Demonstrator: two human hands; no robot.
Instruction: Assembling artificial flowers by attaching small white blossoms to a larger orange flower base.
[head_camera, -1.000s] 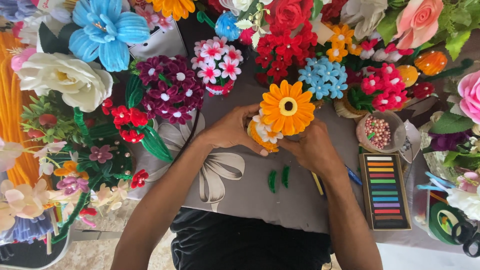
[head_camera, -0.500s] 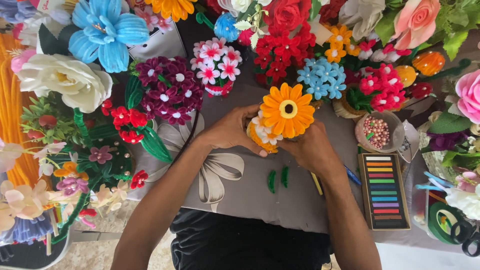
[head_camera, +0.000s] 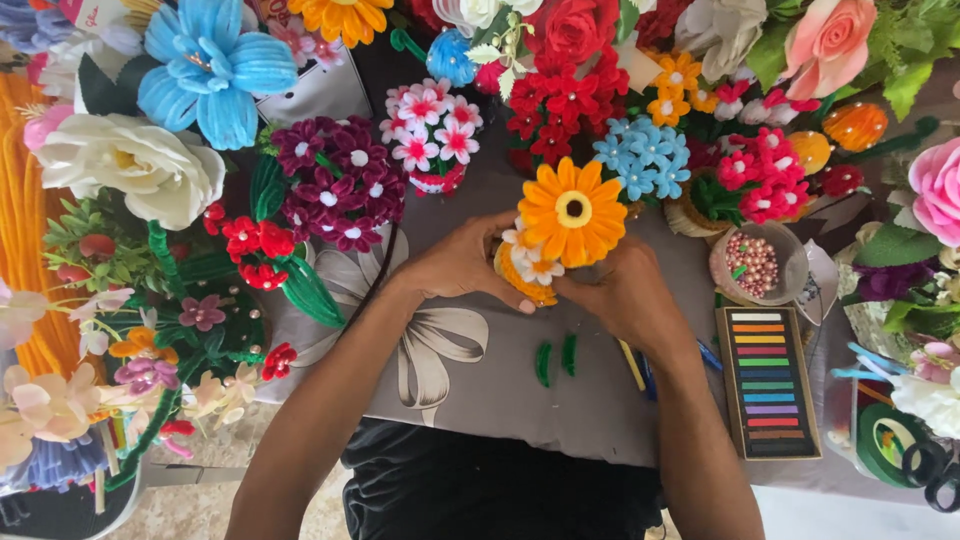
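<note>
An orange pipe-cleaner flower (head_camera: 572, 211) with a yellow centre stands above a small orange pot (head_camera: 527, 277) that also carries little white blossoms. My left hand (head_camera: 462, 264) cups the pot from the left, fingers curled against its side. From the right my right hand (head_camera: 622, 292) closes around the pot and the stem under the flower. Both hands rest over a grey cloth with a pale flower print (head_camera: 440, 350). Two small green leaf pieces (head_camera: 556, 360) lie on the cloth just below my hands.
Handmade flowers ring the cloth: a blue bloom (head_camera: 205, 70), a white rose (head_camera: 130, 165), maroon blossoms (head_camera: 335, 185), pink-and-white ones (head_camera: 430, 130), red ones (head_camera: 560, 100), a light-blue cluster (head_camera: 640, 160). A bowl of beads (head_camera: 755, 262), a box of coloured sticks (head_camera: 768, 380) and scissors (head_camera: 930, 470) lie to the right.
The orange flower and pot stay in my hands with only slight shifts of the fingers. Nothing else has moved.
</note>
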